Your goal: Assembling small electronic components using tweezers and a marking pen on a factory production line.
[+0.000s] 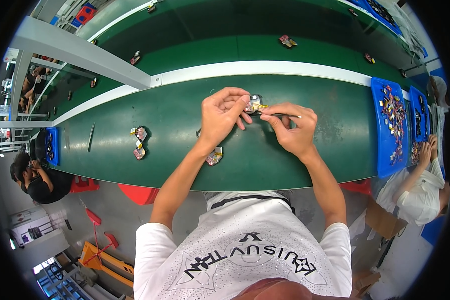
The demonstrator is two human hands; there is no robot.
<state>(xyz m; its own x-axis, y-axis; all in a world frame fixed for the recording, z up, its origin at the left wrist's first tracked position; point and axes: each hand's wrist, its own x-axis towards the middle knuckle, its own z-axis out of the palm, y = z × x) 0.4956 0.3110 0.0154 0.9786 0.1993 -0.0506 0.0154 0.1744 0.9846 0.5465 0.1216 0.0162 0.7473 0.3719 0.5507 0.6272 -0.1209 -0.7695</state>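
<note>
Over the green table (185, 107), my left hand (222, 112) holds a small electronic assembly (254, 102) between thumb and fingers. The assembly has a dark edge, a pale face and a bit of yellow at its right side. My right hand (294, 127) pinches a thin dark stick-like tool (285, 115), its pale end pointing right. The tool's other end meets the assembly's lower edge; the exact contact is too small to make out. Below my left wrist lies a similar small assembly (215, 156), partly covered by the forearm.
More small assemblies (139, 150) lie at the left, near a thin metal strip (91, 137). A blue tray (390, 125) of small colourful parts stands at the right. Beyond the white rail (245, 67), a green belt (225, 45) carries scattered assemblies. Other people sit at both ends.
</note>
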